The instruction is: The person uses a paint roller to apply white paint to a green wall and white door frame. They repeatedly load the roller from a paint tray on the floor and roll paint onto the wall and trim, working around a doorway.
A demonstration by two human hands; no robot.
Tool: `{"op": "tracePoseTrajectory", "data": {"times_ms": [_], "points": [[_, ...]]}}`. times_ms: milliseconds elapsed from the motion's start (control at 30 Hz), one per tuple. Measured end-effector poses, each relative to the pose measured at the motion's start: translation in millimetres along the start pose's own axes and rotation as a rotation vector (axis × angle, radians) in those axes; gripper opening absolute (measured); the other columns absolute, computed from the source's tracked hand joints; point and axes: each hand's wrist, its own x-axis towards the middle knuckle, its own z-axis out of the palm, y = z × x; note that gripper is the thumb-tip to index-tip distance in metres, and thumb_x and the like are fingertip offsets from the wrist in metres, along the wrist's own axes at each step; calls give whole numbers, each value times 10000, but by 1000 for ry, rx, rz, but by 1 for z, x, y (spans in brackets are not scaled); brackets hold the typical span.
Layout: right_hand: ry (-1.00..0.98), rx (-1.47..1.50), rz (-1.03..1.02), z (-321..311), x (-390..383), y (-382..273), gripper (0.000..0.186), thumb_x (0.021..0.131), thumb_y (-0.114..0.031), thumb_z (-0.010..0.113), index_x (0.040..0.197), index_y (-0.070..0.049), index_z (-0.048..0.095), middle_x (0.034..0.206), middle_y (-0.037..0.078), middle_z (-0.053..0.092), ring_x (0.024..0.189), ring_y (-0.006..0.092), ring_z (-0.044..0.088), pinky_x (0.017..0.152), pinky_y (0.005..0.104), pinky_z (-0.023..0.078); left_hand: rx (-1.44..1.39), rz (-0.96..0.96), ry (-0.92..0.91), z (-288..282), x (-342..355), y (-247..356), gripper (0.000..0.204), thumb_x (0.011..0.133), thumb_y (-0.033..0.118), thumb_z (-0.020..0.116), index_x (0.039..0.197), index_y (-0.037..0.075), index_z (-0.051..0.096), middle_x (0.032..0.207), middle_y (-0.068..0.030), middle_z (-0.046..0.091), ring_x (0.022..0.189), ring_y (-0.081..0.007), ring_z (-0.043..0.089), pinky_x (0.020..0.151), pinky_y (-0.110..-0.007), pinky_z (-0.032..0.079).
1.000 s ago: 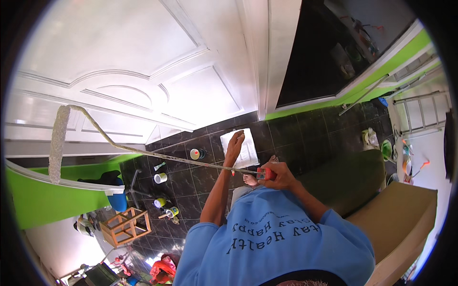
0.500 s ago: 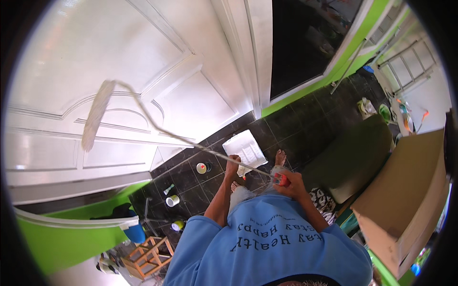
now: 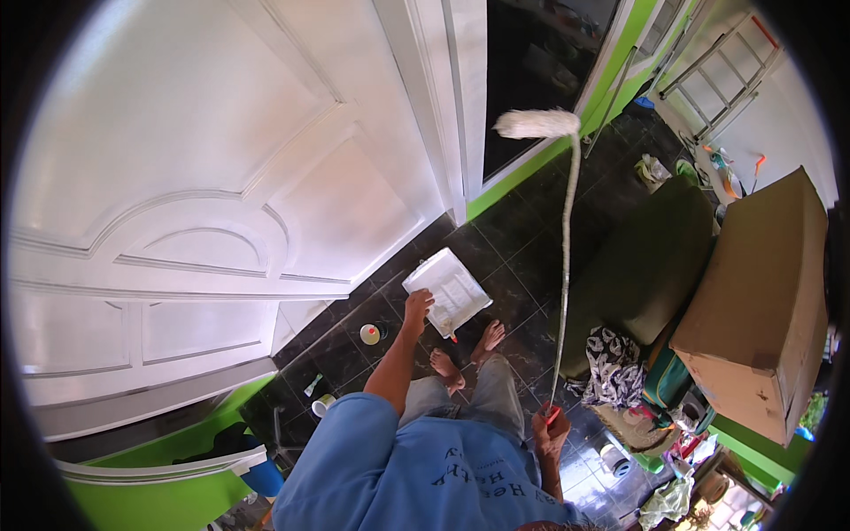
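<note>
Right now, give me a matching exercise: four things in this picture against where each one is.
Things:
1. paint tray
2. roller head
3. cardboard box
4. small round tin

Places:
A. up in the air by the dark doorway
B. on the dark floor left of the bare feet
C. at the left hand
D. far right, beside the green couch

Pairs: 1-C, 2-A, 3-D, 4-B

Long-handled white paint roller upright; white paint tray flat on dark tiles.
</note>
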Motion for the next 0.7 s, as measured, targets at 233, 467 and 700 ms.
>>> {"op": "tracePoseTrajectory", "data": {"times_ms": [233, 467, 700], "points": [[120, -33, 54, 21, 52, 68, 354, 893, -339, 650, 731, -58, 508, 492, -14, 471, 384, 76, 430, 378, 252, 316, -439, -63, 70, 97, 92, 40, 583, 987, 529, 453, 1369, 91, 493, 1370, -100, 581, 1290, -263, 516, 1114, -505, 246], [190, 85, 129, 65, 110, 146, 420, 871, -404, 652, 705, -44, 512, 464, 3, 467, 376, 91, 444, 405, 265, 371, -896, -121, -30, 159, 240, 28, 777, 988, 630, 272, 1527, 72, 296, 1540, -140, 400, 1444, -307, 340, 1181, -539, 143], [57, -164, 271, 138, 178, 326, 301, 948, -322, 588, 862, -36, 541, 701, 81, 594, 624, 176, 583, 716, 342, 516, -1119, -2, -329, 208, 344, 27, 794, 971, 643, 178, 1564, 120, 250, 1627, -111, 266, 1520, -279, 189, 1191, -546, 122]]}}
